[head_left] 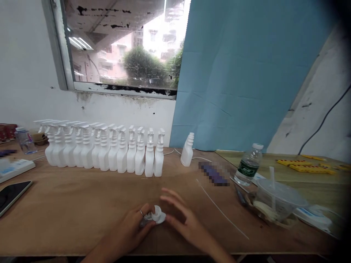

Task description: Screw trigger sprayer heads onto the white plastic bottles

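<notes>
My left hand (138,223) is closed around a white spray trigger head (157,214), low over the front of the table. The round collar of the head faces up, and the fingers cover part of its body. Beside it, my right hand (182,219) has its fingers spread; the thumb tip is at the head's edge, and I cannot tell whether it presses on it. A thin clear dip tube (223,212) lies on the table to the right of that hand. Farther back stands a white bottle (187,150) without a trigger head.
Several white spray bottles (122,155) with trigger heads stand in a row at the back left. A phone (12,193) lies at the far left. To the right are a water bottle (249,166), a plastic bowl (282,197) and yellow strips (307,167).
</notes>
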`<move>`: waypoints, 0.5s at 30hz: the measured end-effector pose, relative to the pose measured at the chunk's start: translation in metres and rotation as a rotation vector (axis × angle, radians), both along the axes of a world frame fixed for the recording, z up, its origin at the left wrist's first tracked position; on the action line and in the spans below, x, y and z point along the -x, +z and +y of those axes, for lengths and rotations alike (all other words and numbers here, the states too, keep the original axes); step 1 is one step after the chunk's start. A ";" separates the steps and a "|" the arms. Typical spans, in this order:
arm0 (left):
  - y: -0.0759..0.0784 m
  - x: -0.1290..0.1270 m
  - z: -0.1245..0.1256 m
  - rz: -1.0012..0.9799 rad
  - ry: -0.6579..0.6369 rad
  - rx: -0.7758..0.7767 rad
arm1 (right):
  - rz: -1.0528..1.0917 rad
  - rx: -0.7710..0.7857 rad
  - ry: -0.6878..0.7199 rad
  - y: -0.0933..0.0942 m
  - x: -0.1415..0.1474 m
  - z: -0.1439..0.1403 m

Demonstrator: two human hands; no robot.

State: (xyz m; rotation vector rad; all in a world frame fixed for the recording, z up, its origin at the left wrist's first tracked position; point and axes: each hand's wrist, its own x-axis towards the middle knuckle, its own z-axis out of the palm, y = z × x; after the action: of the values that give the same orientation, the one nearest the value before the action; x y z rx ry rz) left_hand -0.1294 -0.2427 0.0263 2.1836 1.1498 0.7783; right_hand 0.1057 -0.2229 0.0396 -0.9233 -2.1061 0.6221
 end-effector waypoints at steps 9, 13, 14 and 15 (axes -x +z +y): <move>-0.002 -0.001 0.002 -0.039 0.051 0.039 | -0.783 0.136 -0.938 0.007 -0.118 0.022; 0.002 -0.002 0.001 -0.032 0.059 0.029 | -0.674 0.179 -0.867 -0.003 -0.119 0.032; 0.003 -0.002 0.001 -0.033 0.063 0.031 | -0.576 0.173 -0.835 -0.003 -0.114 0.034; 0.004 -0.002 0.001 -0.031 0.064 0.037 | -0.433 0.167 -0.785 -0.002 -0.107 0.035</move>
State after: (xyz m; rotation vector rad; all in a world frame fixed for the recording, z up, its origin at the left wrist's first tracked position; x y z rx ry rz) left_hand -0.1272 -0.2422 0.0302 2.1067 1.2139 0.8092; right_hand 0.2124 -0.1880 0.0373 -1.9735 -1.8174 0.1885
